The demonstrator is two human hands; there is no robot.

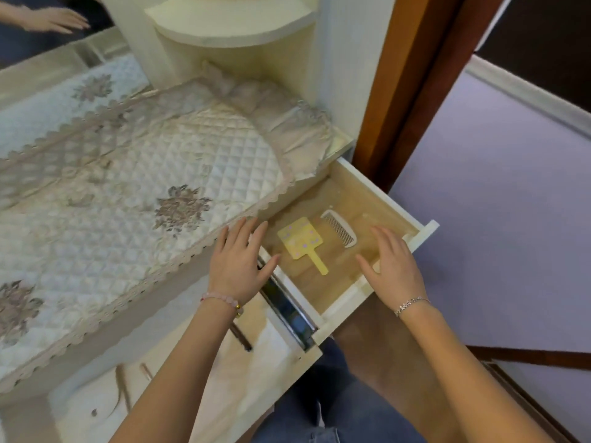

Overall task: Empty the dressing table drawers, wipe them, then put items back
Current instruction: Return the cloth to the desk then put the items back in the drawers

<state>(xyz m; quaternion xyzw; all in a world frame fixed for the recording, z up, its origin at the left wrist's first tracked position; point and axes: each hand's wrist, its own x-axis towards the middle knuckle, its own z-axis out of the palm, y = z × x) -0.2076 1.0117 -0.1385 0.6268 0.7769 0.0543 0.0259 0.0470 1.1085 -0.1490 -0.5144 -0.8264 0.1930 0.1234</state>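
A cream drawer (396, 206) with a wooden floor stands pulled out from the right end of the dressing table. Inside lie a yellow hand mirror (302, 243) with pastel dots and a white comb (339, 227) beside it. My left hand (240, 260) hovers over the drawer's left edge and the tabletop corner, fingers straight and spread, holding nothing. Over the front right part of the drawer is my right hand (391, 263), also flat and empty. Neither hand touches the mirror or the comb.
A quilted floral cover (128, 187) with a scalloped lace edge lies over the tabletop. A cream corner shelf (230, 24) rises behind it, a wall mirror (38, 27) at far left. A brown door frame (409, 91) stands right of the drawer, lilac floor (499, 219) beyond.
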